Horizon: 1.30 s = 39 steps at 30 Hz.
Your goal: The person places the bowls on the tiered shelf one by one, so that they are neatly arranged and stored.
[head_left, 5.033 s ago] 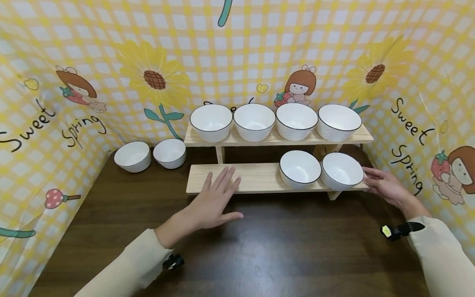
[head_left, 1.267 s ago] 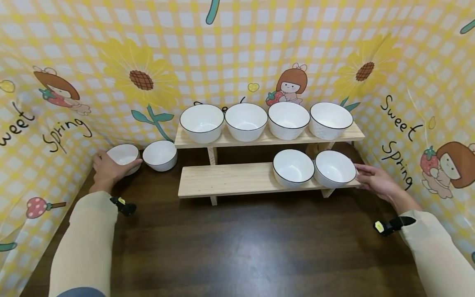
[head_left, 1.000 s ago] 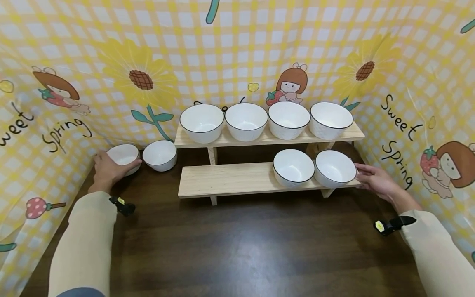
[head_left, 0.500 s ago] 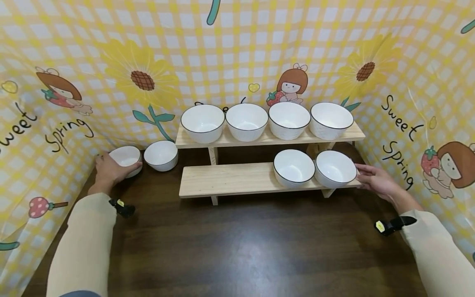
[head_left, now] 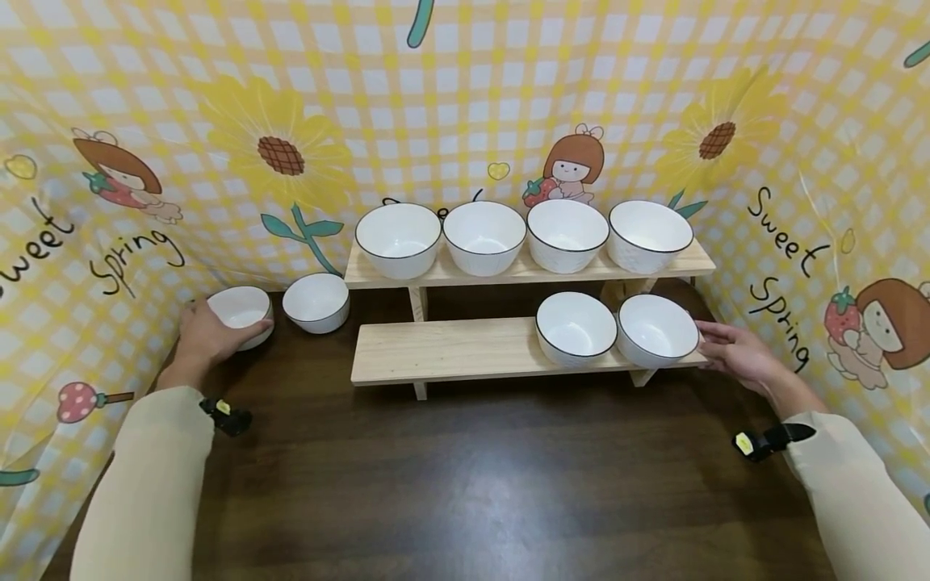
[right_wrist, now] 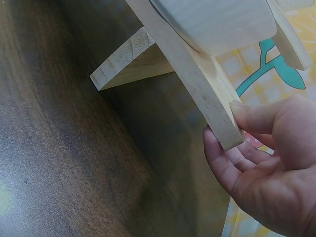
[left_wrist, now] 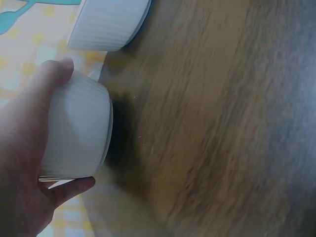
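At the left, my left hand [head_left: 207,332] grips a white dark-rimmed bowl [head_left: 241,307] from its outer side. The left wrist view has the thumb [left_wrist: 61,74] on one side of this bowl [left_wrist: 81,123] and a finger [left_wrist: 74,190] on the other. Whether it touches the table cannot be told. Beside it stands a second small bowl [head_left: 316,303]. My right hand [head_left: 741,355] pinches the right end of the lower plank of a two-tier wooden shelf [head_left: 443,351]; the right wrist view shows thumb [right_wrist: 256,116] above and fingers below the plank end [right_wrist: 224,118].
Several larger white bowls [head_left: 483,238] stand in a row on the upper tier. Two bowls, one in the middle-right [head_left: 576,329] and one at the right end [head_left: 657,331], sit on the lower tier. Patterned cloth [head_left: 465,97] encloses the dark wooden table [head_left: 465,468] at back and sides.
Since the oldest frame, my left hand has moved from before the lower plank to the far-left bowl and taken hold of it. Lately hand and bowl have shifted slightly left. The right hand stays.
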{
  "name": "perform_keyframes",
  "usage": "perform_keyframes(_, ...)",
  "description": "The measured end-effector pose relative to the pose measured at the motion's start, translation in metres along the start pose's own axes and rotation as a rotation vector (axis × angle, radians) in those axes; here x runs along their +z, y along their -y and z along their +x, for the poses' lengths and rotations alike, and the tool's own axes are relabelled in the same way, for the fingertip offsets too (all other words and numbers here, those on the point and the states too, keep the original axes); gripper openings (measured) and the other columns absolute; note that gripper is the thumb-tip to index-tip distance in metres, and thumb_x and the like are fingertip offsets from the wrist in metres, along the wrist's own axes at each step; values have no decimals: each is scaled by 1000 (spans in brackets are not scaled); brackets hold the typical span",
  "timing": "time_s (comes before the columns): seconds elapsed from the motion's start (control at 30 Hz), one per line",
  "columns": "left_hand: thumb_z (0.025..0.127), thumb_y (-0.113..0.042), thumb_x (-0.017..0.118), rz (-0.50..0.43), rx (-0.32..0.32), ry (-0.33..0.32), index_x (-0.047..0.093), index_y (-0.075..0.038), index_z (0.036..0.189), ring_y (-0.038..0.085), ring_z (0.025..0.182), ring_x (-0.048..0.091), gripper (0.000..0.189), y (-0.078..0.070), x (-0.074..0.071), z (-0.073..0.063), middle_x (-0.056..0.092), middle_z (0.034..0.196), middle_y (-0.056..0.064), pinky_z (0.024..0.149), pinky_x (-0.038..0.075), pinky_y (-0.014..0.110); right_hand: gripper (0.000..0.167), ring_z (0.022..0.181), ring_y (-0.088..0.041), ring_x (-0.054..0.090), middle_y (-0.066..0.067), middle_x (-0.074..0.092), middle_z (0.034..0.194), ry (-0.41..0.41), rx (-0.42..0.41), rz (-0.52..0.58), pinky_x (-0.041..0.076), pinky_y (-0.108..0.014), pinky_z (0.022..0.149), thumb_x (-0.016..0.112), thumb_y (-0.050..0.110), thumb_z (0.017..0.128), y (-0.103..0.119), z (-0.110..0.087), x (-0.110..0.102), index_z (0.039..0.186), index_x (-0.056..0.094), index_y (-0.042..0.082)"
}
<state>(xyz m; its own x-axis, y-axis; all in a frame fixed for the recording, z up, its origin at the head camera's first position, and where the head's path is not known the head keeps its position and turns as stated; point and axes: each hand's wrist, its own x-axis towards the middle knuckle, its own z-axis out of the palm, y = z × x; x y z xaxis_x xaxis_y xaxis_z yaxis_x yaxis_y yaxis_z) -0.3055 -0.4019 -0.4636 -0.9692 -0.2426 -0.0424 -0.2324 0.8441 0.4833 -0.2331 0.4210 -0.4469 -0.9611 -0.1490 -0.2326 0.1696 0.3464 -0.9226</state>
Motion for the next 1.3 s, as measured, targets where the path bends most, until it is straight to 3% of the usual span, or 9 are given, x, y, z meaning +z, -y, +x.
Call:
perform_keyframes(0.1,85,-63,71,21,32,-9,2,19,152,64,127,24,126,-1,-4,-3,12,145,50,101,34,70,62,93,4,61,8,55,122,4,3,5,56,-27,80,43,6,108,-2,-1,0,155,9,-17)
perform_keyframes(0.2,84,-61,72,34,66,-24,6,20,151,62,125,27,124,-1,-7,-5,16,142,50,99,36,70,63,93,3,62,25,52,110,16,-8,18,56,-28,80,44,6,108,-3,-1,-1,155,9,-17)
perform_keyframes(0.37,83,-58,75,32,118,-45,15,21,149,60,120,30,120,0,-12,-9,23,137,48,95,38,69,63,93,3,62,29,52,108,26,-23,25,56,-28,80,45,7,108,-2,0,-1,155,9,-17)
perform_keyframes(0.47,83,-56,77,41,151,-54,22,21,147,59,121,30,114,0,-16,-13,30,133,46,93,38,68,64,94,4,62,22,52,116,21,-19,14,56,-29,82,45,8,108,-2,1,-1,155,9,-17)
perform_keyframes(0.67,82,-53,80,46,195,-68,24,20,146,56,120,30,112,-5,-22,-21,36,129,43,90,38,65,62,95,5,61,-16,41,146,14,-17,-19,56,-29,83,44,8,109,-3,0,-1,155,10,-16)
perform_keyframes(0.87,81,-52,80,49,219,-61,21,20,147,56,119,31,114,-10,-29,-30,33,131,44,86,40,65,64,94,4,61,17,52,119,12,-21,23,56,-28,81,46,7,108,-4,1,-1,154,9,-17)
perform_keyframes(0.93,81,-50,81,50,235,-64,23,20,146,56,118,31,113,-12,-32,-33,32,131,44,85,40,66,64,94,4,61,20,51,117,10,-19,24,56,-27,80,46,7,108,-4,1,-1,155,9,-17)
perform_keyframes(1.17,77,-48,85,55,275,-60,26,19,145,56,115,35,111,-19,-43,-42,32,129,46,83,41,67,62,95,7,59,-27,32,151,5,-2,-38,55,-26,80,43,8,109,-3,0,0,156,10,-15)
perform_keyframes(1.3,76,-45,87,45,313,-61,29,18,143,56,112,37,108,-21,-48,-49,36,126,44,80,41,67,62,95,7,60,-26,34,150,9,-1,-33,55,-25,80,43,8,109,-2,0,0,156,10,-15)
